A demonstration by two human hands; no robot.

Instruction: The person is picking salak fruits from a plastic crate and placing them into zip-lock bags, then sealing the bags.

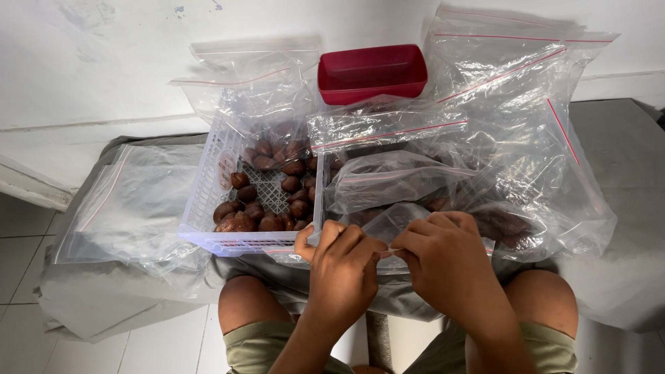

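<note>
Both hands meet at the near edge of the worktop: the left hand (343, 266) and the right hand (447, 266) each pinch the mouth of a clear zip bag (388, 225), fingers curled and pressed together on the plastic between them. Held this way, thumbs against fingertips on either side of the seal strip, the grip looks suited to working the bag's opening rather than carrying its weight; the bag rests on the surface just beyond the knuckles, with dark brown fruit showing dimly through it.

Left of the hands, touching the left thumb's side, stands a white basket (208, 187) with brown scaly fruit (267, 201) loose in its bottom, near enough to reach without leaning. Right and far of the held bag lie filled bags (512, 221) heaped against one another, seemingly set aside from the loose fruit. Empty bags (131, 201) lie flat on the left, apart from the full ones. A red tub (373, 73) sits at the far side against the wall, well away from both hands.
</note>
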